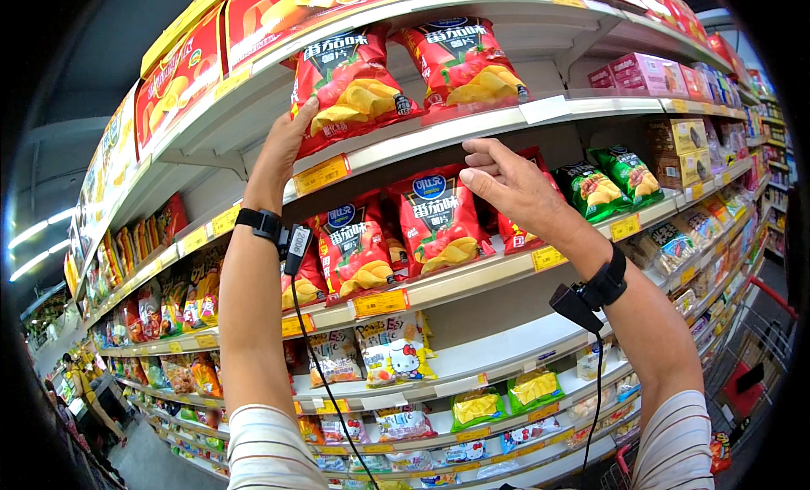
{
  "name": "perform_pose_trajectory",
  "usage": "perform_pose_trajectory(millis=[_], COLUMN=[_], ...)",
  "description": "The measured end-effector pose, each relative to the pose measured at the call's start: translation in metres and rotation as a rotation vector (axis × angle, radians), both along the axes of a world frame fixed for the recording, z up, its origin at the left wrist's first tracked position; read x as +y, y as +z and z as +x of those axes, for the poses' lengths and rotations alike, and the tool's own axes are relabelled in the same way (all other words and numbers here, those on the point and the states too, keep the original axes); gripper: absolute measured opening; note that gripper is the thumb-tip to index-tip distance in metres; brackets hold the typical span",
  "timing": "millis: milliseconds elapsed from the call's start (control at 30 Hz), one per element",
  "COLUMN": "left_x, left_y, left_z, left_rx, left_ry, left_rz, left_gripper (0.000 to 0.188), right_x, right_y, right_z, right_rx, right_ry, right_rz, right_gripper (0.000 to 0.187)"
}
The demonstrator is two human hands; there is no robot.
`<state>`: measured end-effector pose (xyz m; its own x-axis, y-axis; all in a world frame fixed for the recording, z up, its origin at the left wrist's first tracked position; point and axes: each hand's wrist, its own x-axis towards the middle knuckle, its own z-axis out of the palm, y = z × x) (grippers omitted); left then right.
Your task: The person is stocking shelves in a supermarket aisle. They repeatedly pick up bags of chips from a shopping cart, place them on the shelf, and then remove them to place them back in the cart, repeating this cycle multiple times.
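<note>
Two red bags of potato chips stand side by side on the upper shelf, a left bag [350,89] and a right bag [462,64]. At the lower left edge of the left bag, my left hand [289,144] grips with its thumb in front; its other fingers are mostly hidden behind. My right hand [519,186] hovers empty before the shelf edge, thumb and fingers apart. Behind and below it, more red chip bags [439,220] line the lower shelf, one partly covered by that hand. Each wrist wears a black strap with a cabled device.
Green chip bags [593,190] sit right of the red ones. Yellow price tags [380,303] run along the shelf edges. Large red gift boxes [181,89] fill the top left. A shopping cart [751,363] stands at the right. A person [84,384] is far off at the left.
</note>
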<state>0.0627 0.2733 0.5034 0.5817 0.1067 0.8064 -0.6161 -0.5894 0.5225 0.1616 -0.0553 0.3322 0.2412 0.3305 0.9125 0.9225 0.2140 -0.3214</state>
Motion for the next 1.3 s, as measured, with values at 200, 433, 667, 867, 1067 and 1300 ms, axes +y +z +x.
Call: perform_pose_trajectory(millis=[200, 433, 667, 867, 1067, 1300], left_x=[0.005, 0.021, 0.019, 0.016, 0.001, -0.01], left_y=[0.001, 0.008, 0.005, 0.007, -0.006, -0.002], left_z=[0.011, 0.028, 0.036, 0.014, 0.008, 0.013], left_rx=[-0.049, -0.016, 0.046, 0.161, 0.113, 0.092], left_ry=[-0.086, 0.078, 0.239, 0.159, 0.256, 0.352], left_rz=[0.059, 0.061, 0.181, 0.266, 0.35, 0.33], left_gripper=[0.053, 0.049, 0.053, 0.049, 0.043, 0.05], right_x=[0.005, 0.016, 0.018, 0.021, 0.014, -0.004], right_y=[0.0, -0.005, -0.02, -0.034, -0.047, -0.053], right_z=[0.0, -0.001, 0.011, 0.017, 0.029, 0.024], right_rx=[-0.032, 0.006, 0.007, 0.053, 0.063, 0.114], right_ry=[-0.023, -0.023, -0.055, -0.062, -0.054, -0.079], right_rz=[-0.006, -0.06, -0.024, -0.022, -0.022, -0.049], right_gripper=[0.055, 0.05, 0.052, 0.051, 0.05, 0.054])
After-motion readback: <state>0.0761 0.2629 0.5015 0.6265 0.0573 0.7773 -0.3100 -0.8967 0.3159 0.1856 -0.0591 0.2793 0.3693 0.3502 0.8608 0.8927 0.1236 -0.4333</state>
